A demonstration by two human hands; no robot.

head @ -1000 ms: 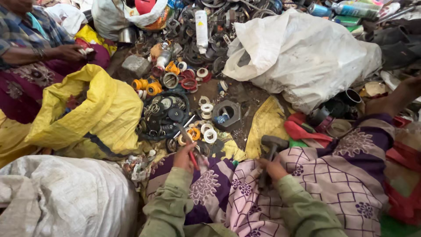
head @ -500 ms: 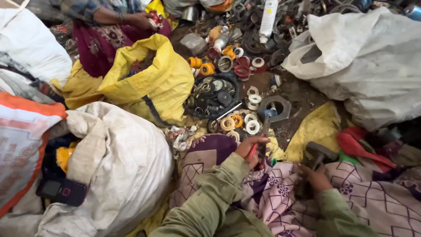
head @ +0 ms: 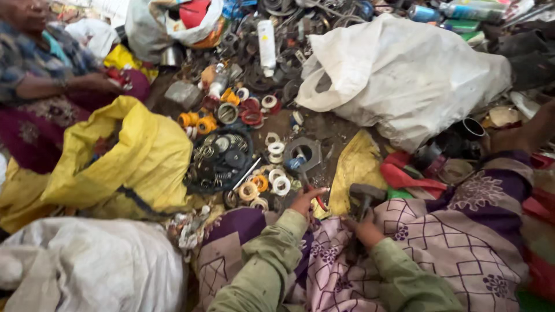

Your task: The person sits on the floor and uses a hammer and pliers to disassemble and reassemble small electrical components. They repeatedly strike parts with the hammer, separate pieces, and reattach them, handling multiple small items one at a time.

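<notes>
My left hand (head: 306,200) rests at the edge of my patterned purple skirt (head: 462,242), fingers closed on a thin red-handled tool (head: 318,199) beside white and orange rings (head: 261,186). My right hand (head: 364,229) grips the handle of a hammer (head: 365,193) whose dark head points up over my lap. Both sleeves are olive green. A grey metal plate with a round hole (head: 305,151) lies just beyond my left hand.
A yellow sack (head: 133,162) lies left, a big white sack (head: 404,75) at the upper right, another white sack (head: 87,266) at the lower left. A black tray of metal parts (head: 222,159) sits in the middle. Another person (head: 40,75) sits at the upper left.
The view swung left half a second ago and has swung back right. My hands stay at my lap, the left on the red-handled tool, the right on the hammer.
</notes>
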